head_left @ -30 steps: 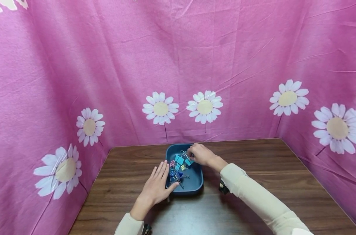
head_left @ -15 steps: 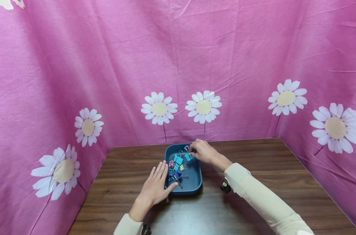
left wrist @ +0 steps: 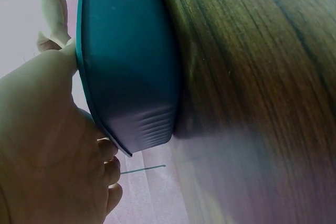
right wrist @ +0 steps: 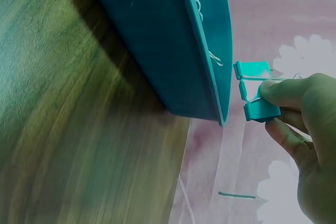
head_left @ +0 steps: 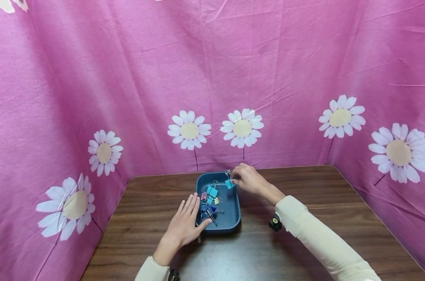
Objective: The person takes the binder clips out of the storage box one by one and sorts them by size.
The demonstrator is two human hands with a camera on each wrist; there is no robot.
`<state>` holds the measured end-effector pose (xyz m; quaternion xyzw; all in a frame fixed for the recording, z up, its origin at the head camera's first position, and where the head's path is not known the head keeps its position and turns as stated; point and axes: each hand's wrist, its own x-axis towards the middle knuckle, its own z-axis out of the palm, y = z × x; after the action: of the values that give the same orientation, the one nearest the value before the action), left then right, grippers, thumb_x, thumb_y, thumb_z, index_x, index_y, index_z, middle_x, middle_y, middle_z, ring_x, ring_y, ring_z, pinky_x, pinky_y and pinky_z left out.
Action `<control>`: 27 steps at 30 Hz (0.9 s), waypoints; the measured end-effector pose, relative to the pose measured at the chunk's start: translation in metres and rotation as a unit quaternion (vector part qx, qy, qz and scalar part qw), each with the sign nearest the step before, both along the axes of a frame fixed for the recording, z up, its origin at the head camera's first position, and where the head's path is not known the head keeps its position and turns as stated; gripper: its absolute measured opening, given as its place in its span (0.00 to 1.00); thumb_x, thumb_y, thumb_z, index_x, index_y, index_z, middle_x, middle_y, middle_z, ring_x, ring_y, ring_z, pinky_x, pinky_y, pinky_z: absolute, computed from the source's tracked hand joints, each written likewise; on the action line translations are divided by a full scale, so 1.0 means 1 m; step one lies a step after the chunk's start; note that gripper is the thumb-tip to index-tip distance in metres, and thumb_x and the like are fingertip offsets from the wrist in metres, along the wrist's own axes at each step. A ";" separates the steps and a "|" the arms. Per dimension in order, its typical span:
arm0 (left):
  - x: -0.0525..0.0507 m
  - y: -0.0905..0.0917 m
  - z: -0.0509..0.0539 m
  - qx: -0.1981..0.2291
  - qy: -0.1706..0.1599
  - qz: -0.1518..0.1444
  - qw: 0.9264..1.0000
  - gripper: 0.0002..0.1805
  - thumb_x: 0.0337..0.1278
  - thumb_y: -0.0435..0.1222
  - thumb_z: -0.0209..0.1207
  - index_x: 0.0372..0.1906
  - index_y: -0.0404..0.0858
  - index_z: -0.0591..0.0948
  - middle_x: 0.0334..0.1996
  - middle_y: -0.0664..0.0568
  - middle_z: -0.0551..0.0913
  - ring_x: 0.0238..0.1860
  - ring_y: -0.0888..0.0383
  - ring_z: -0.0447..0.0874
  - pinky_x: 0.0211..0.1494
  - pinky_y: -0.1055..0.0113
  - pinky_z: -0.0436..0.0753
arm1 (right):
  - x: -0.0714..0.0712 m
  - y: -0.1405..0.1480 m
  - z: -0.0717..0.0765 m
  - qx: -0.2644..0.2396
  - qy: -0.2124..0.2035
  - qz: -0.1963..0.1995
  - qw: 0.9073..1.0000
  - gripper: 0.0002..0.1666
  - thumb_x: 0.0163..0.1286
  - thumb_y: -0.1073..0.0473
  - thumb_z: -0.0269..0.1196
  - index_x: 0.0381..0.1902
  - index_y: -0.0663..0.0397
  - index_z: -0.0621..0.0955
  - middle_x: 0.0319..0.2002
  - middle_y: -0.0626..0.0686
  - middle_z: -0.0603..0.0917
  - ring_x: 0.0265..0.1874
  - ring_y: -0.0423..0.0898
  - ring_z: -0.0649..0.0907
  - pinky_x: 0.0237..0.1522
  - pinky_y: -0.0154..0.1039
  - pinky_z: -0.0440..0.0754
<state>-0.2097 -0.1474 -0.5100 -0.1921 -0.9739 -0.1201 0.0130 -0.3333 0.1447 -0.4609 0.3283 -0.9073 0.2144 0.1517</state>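
Observation:
A dark blue tray (head_left: 228, 225) holds a cluster of binder clips: teal ones (head_left: 212, 191), a pink one (head_left: 204, 196), a yellow one (head_left: 217, 201) and dark blue ones (head_left: 209, 210). My right hand (head_left: 251, 179) pinches a teal binder clip (right wrist: 257, 109) by its wire handle, above the tray's far right corner. In the right wrist view the clip hangs apart from the tray rim. My left hand (head_left: 185, 225) rests with straight fingers along the tray's left rim, its thumb at the near left corner. Its palm side shows against the rim in the left wrist view.
The tray stands on a brown wood-grain table (head_left: 275, 249), close to its back edge. A pink curtain (head_left: 146, 78) with large white daisies hangs behind the table and on both sides.
My right hand has lifted the teal binder clip off the pile and carried it up toward the tray's far right corner. The left hand has stayed in place on the rim.

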 end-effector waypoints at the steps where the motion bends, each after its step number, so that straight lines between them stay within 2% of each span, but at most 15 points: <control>1: 0.000 0.000 0.000 0.000 0.000 0.000 1.000 0.50 0.76 0.65 0.49 0.84 0.31 0.59 0.86 0.40 0.54 0.87 0.43 0.51 0.89 0.46 0.54 | 0.000 0.002 0.000 -0.002 -0.003 -0.003 1.000 0.03 0.67 0.61 0.76 0.37 0.51 0.91 0.36 0.46 0.91 0.40 0.43 0.83 0.45 0.44 0.85; 6: 0.001 0.000 -0.001 0.001 0.002 -0.001 1.000 0.51 0.76 0.66 0.48 0.84 0.31 0.58 0.86 0.40 0.54 0.87 0.42 0.50 0.89 0.46 0.54 | -0.001 0.011 0.001 -0.017 -0.008 -0.012 1.000 0.04 0.67 0.62 0.76 0.39 0.54 0.92 0.36 0.47 0.92 0.41 0.46 0.84 0.45 0.46 0.86; 12: 0.001 -0.001 -0.002 -0.002 -0.001 -0.002 1.000 0.52 0.76 0.69 0.44 0.85 0.32 0.57 0.87 0.40 0.53 0.87 0.43 0.50 0.89 0.46 0.53 | -0.002 0.023 0.002 -0.015 0.004 -0.023 1.000 0.04 0.65 0.61 0.77 0.37 0.53 0.91 0.35 0.48 0.91 0.39 0.46 0.83 0.43 0.46 0.85; 27: 0.000 -0.001 -0.001 0.006 0.001 -0.003 1.000 0.52 0.76 0.68 0.46 0.84 0.31 0.58 0.87 0.40 0.53 0.87 0.43 0.50 0.89 0.46 0.53 | -0.005 0.049 -0.002 -0.024 0.017 -0.050 0.998 0.05 0.63 0.63 0.77 0.35 0.55 0.90 0.34 0.49 0.90 0.38 0.47 0.83 0.42 0.48 0.85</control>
<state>-0.2095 -0.1484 -0.5110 -0.1950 -0.9726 -0.1256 0.0148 -0.3379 0.1932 -0.4626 0.2824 -0.9144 0.2229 0.1854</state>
